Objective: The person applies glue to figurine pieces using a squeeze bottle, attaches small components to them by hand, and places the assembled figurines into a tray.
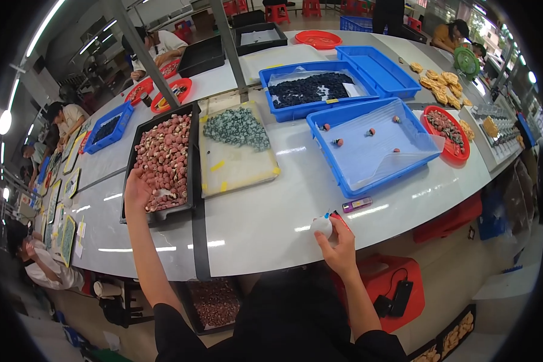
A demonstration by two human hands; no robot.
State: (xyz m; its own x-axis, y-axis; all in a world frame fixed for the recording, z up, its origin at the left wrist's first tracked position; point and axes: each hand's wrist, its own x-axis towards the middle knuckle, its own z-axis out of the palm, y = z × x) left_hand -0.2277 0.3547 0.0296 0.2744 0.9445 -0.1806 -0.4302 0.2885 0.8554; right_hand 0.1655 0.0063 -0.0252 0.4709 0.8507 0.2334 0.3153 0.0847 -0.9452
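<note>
Bottle [321,227] looks white and rounded, apparently blue-tipped.

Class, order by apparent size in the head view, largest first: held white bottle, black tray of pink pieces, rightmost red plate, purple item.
1. Black tray
2. Red plate
3. White bottle and purple item: too alike to rank.

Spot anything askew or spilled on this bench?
One thing looks askew: the translucent sheet in the front blue tray overhangs its right rim toward the red plate, instead of lying flat inside. No spill is evident around the black tray at the left hand.
</note>
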